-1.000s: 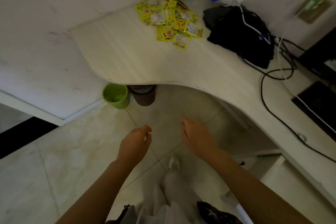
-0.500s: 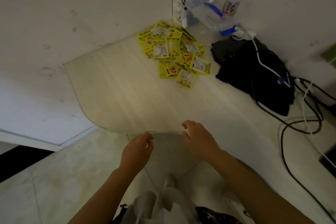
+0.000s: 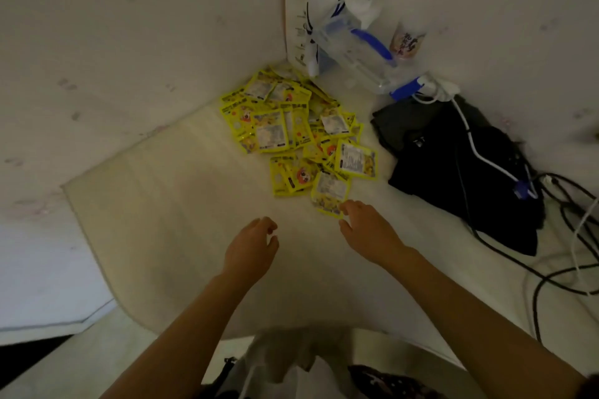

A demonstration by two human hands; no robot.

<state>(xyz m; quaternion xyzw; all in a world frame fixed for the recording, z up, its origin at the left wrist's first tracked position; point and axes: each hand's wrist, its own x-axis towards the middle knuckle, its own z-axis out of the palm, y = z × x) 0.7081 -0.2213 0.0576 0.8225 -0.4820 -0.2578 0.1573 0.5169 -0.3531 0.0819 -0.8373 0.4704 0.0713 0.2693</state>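
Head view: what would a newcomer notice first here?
The heap of bright yellow packets in the far corner of the desk stands out most. The right hand reaches for the nearest packet, and the left hand hovers alongside. A black bag lies right of the heap.

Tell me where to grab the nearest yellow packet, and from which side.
Pinch the nearest packet by its near edge, coming from the person's side: it lies flat on the desk, that edge juts clear of the pile, and the right hand is beside it.
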